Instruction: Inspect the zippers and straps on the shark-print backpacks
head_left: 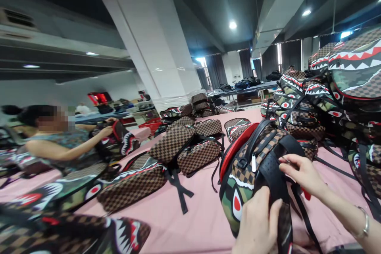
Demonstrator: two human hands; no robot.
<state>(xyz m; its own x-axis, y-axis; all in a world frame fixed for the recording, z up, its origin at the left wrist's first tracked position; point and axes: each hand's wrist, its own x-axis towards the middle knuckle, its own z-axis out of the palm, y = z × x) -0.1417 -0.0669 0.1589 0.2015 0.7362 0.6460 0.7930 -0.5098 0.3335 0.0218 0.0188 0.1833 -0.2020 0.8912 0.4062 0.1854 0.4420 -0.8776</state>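
Brown-checked backpack (244, 174): left hand (258, 220), cut off below, grips its black strap (269, 174); right hand (302, 172) pinches something indistinct (286, 161).

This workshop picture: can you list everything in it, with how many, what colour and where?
handled backpack: one, brown check and camouflage, front right
piled backpacks: many, similar, right
scattered backpacks: several, similar, left and middle
table cover: pink, beneath
co-worker: one, patterned top, left, holding a backpack
pillar: one, white, centre
far tables: several, blue-topped, back
curtains: several, dark, back
ceiling lights: several, white, overhead
bracelet: one, silver, right wrist
left hand: one, at black strap
right hand: one, beside backpack
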